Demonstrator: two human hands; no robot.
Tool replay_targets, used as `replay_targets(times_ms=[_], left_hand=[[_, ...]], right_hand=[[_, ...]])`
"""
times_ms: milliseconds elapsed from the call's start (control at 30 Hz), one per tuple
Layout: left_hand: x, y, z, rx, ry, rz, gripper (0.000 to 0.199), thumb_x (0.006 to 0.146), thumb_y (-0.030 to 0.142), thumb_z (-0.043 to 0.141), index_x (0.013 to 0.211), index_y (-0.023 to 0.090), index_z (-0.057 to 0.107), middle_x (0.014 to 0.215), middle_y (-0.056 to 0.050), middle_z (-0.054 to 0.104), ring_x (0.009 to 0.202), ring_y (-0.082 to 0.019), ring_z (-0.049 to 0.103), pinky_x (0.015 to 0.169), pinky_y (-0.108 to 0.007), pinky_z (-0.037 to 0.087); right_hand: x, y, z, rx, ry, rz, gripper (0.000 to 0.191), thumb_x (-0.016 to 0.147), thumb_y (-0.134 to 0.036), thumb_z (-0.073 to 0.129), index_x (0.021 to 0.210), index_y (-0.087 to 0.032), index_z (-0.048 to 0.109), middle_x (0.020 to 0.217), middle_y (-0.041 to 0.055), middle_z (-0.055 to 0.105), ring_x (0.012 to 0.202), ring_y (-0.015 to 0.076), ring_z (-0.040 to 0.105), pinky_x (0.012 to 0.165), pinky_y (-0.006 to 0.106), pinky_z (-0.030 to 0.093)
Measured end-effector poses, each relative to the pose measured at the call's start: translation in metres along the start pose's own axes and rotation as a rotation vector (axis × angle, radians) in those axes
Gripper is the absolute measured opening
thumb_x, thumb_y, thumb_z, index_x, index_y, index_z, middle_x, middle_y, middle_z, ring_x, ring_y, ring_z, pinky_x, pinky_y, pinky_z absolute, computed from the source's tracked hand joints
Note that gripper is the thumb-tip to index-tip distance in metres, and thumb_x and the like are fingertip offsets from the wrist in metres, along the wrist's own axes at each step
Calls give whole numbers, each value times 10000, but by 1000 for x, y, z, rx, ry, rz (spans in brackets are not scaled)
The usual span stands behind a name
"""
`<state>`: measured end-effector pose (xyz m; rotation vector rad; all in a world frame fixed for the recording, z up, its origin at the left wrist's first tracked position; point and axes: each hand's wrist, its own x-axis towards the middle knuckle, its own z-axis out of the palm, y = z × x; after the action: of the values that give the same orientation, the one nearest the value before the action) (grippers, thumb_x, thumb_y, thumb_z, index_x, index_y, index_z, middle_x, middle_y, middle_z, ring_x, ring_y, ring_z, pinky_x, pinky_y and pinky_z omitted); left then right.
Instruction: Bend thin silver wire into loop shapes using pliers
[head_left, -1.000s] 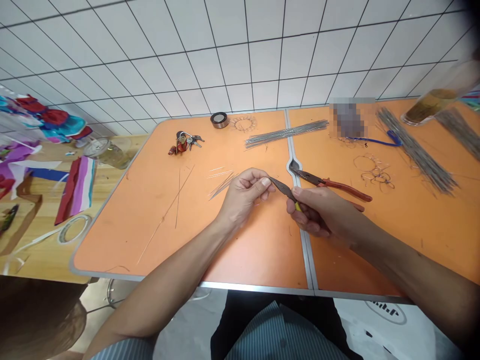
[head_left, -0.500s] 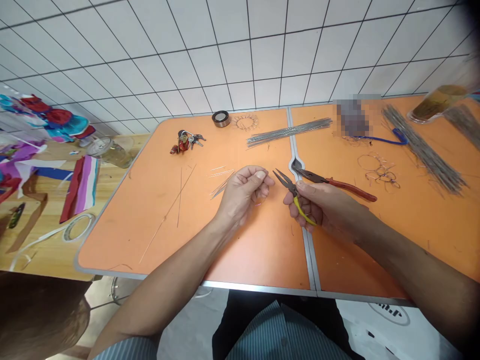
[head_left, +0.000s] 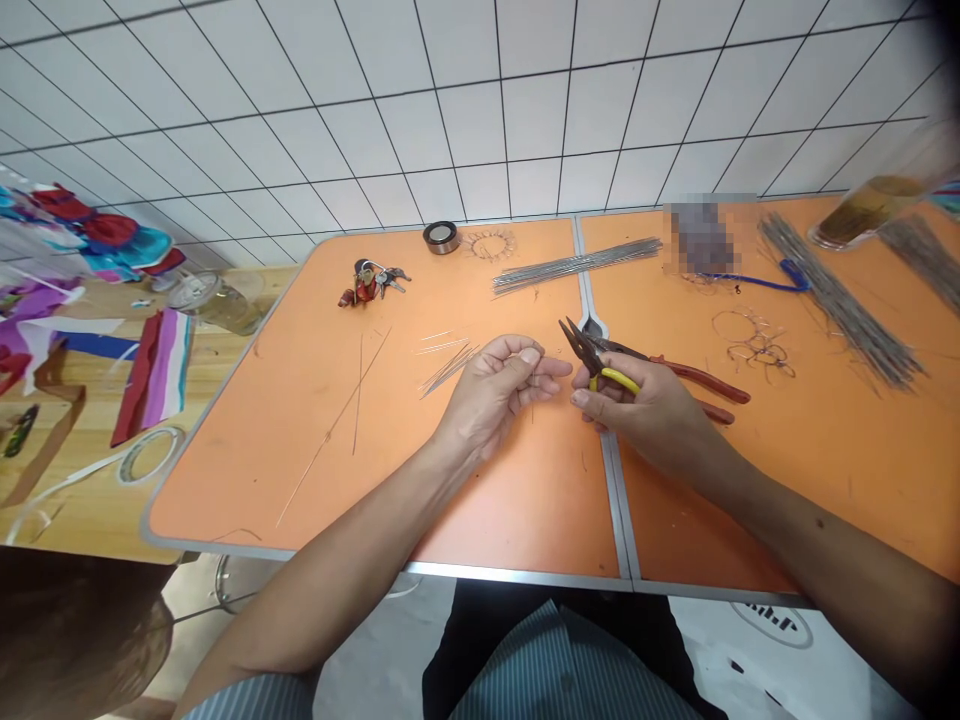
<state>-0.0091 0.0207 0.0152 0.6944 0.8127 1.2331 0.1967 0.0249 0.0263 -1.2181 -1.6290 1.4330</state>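
Observation:
My left hand [head_left: 504,385] is closed in a pinch over the middle of the table. A thin piece of wire [head_left: 533,411] shows faintly under its fingertips; most of it is hidden. My right hand [head_left: 637,405] grips needle-nose pliers [head_left: 583,347] by their yellow handles, jaws pointing up and left, slightly parted. The two hands nearly touch. Behind my right hand lies a second pair of pliers with red handles [head_left: 705,380], partly covered. Short cut wires [head_left: 448,368] lie just left of my left hand, and two longer wires [head_left: 358,390] cross farther left.
A wire bundle [head_left: 576,265] lies at the back, near a tape roll [head_left: 441,238] and keys [head_left: 373,283]. To the right are tangled wire loops [head_left: 757,345], another wire bundle [head_left: 840,300] and a cup [head_left: 862,212]. Ribbons [head_left: 154,375] cover the left wooden table; a person's head [head_left: 82,630] is below.
My right hand has turned the yellow-handled pliers, so the handles now point right, and moved them slightly up. My left fingers have shifted a little right, towards the pliers.

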Motion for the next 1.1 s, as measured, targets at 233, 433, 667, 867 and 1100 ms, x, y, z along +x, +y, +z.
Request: replay_targets(times_ms=[233, 433, 667, 867, 1100], left_hand=[[-2, -4, 4, 5, 31, 38, 359, 807, 350, 944, 920, 190, 643, 870, -66, 854, 700, -144, 777, 728, -242, 592], [-2, -6, 6, 47, 81, 70, 410, 774, 405, 963, 906, 200, 633, 820, -31, 819, 744, -142, 780, 718, -228, 564], [-4, -5, 7, 64, 59, 90, 435, 742, 407, 981, 943, 195, 660, 849, -44, 826, 780, -165, 792, 762, -259, 576], [-4, 1, 6, 83, 74, 115, 373, 791, 406, 934, 912, 187, 658, 861, -67, 839, 726, -149, 765, 710, -245, 569], [1, 15, -6, 251, 127, 171, 191, 855, 308, 836, 834, 177, 698, 851, -76, 835, 688, -118, 710, 655, -213, 533]], right_hand=[[-2, 1, 16, 41, 38, -45, 292, 855, -391, 842, 1020, -212, 680, 934, 8, 684, 809, 165, 594, 712, 314, 458], [-3, 0, 22, 123, 6, 19, 258, 851, -348, 827, 921, -231, 608, 810, -38, 572, 707, 135, 486, 621, 294, 369], [-1, 3, 14, 87, 3, 13, 255, 856, -375, 837, 957, -229, 654, 765, -49, 491, 673, 132, 411, 596, 297, 316], [-2, -1, 13, 83, 0, 32, 296, 828, -379, 859, 972, -225, 651, 744, -54, 515, 663, 125, 438, 592, 286, 314], [0, -11, -2, 13, 63, 31, 281, 855, -406, 843, 988, -236, 665, 778, -11, 637, 696, 161, 575, 646, 308, 452]])
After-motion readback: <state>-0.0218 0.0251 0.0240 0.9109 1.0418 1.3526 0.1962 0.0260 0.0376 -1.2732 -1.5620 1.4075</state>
